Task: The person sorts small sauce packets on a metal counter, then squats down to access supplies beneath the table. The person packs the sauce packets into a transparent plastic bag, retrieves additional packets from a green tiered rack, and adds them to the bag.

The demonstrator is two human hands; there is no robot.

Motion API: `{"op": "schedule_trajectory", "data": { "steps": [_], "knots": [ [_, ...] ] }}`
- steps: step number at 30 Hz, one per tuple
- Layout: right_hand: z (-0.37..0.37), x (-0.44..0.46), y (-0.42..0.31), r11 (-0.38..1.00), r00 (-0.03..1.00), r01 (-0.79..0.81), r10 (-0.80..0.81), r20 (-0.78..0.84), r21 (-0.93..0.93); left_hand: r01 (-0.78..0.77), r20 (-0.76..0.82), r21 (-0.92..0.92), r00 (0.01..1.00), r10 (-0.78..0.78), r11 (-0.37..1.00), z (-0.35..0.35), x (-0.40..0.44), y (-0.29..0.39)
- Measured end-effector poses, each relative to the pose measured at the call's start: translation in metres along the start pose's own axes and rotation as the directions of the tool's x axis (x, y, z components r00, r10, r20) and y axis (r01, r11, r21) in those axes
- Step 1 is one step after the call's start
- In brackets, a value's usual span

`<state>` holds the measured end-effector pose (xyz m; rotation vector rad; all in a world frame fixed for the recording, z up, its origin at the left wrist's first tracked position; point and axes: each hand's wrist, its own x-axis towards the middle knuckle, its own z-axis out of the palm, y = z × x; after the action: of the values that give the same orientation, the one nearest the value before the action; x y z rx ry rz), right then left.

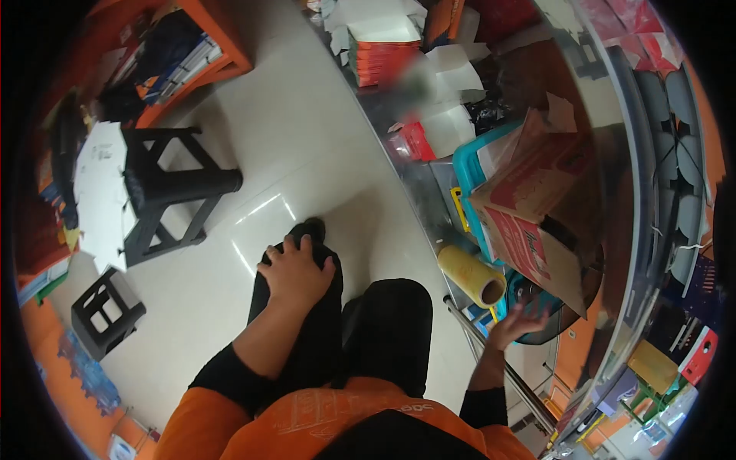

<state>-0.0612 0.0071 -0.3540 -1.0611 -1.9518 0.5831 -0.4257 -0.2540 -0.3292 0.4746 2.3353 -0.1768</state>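
My left hand (pixel 295 272) lies on my left knee, its fingers spread over the dark trousers. On the other side, my right hand (pixel 517 322) is raised with fingers apart and nothing visible in it. Just beyond it lies a roll of yellowish wrap film (pixel 471 277) with a cardboard core. A printed cardboard box (pixel 529 207) stands tilted in or against a teal plastic crate (pixel 466 172), beyond my right hand. Something dark and teal, partly hidden, is behind my right fingers.
A black stool (pixel 180 184) with white folded card (pixel 103 192) beside it stands at the left, and a smaller black stool (pixel 107 313) is nearer. White and red open boxes (pixel 448 126) line the counter. A metal rail (pixel 502 368) runs beside my right forearm.
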Motion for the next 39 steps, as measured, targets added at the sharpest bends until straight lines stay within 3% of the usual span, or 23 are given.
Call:
{"op": "schedule_trajectory", "data": {
  "steps": [2,4,5,8,9,13,16,22,25,27,30,32,34,39],
  "knots": [
    [0.015,0.003,0.027,0.998,0.997,0.068,-0.068,-0.036,0.004,-0.024,-0.052,-0.007,0.998,0.023,1.000,0.010,0.025,0.008],
    [0.017,0.076,-0.033,0.935,0.926,0.311,-0.339,-0.170,-0.171,-0.039,-0.171,-0.020,0.985,0.035,0.999,0.008,0.021,0.002],
    [0.014,0.081,-0.018,0.917,0.896,0.364,-0.393,-0.205,-0.166,-0.044,-0.230,-0.028,0.972,0.037,0.999,0.008,0.019,-0.001],
    [0.022,0.091,-0.020,0.916,0.937,0.254,-0.313,-0.158,-0.310,-0.043,-0.313,-0.047,0.950,0.026,0.998,0.016,0.025,0.006],
    [0.024,0.094,-0.025,0.869,0.939,0.222,-0.312,-0.143,-0.442,-0.037,-0.326,-0.043,0.945,0.021,0.998,0.018,0.025,0.008],
    [0.024,0.100,-0.013,0.875,0.933,0.267,-0.339,-0.117,-0.405,-0.017,-0.379,-0.038,0.925,0.002,0.999,0.022,0.024,0.016],
    [0.019,0.103,-0.033,0.790,0.942,0.283,-0.337,0.001,-0.544,-0.004,-0.372,-0.058,0.928,-0.018,0.998,0.024,0.022,0.017],
    [0.025,0.099,-0.055,0.932,0.994,0.094,-0.107,-0.018,-0.349,0.003,-0.392,-0.022,0.920,-0.012,1.000,0.027,0.019,0.028],
    [0.043,0.087,-0.070,0.948,0.987,0.113,-0.140,-0.072,-0.298,-0.003,-0.425,0.015,0.905,0.009,1.000,0.032,0.019,0.035],
    [0.063,0.074,-0.065,0.942,0.963,0.210,-0.245,-0.110,-0.260,-0.005,-0.454,0.053,0.891,0.029,0.999,0.037,0.021,0.039],
    [0.090,0.061,-0.079,0.902,0.947,0.310,-0.320,0.016,-0.300,-0.014,-0.458,0.075,0.888,0.047,0.997,0.041,0.023,0.046],
    [0.101,0.075,-0.084,0.913,0.922,0.376,-0.386,-0.035,-0.157,-0.011,-0.448,0.080,0.893,0.046,0.997,0.042,0.022,0.050],
    [0.108,0.092,-0.081,0.890,0.897,0.432,-0.441,-0.039,-0.144,-0.016,-0.444,0.083,0.895,0.051,0.996,0.044,0.022,0.053],
    [0.145,0.128,-0.066,0.901,0.899,0.390,-0.417,0.136,0.192,-0.052,-0.447,0.069,0.891,0.077,0.996,0.051,0.025,0.042]
  ]
}}
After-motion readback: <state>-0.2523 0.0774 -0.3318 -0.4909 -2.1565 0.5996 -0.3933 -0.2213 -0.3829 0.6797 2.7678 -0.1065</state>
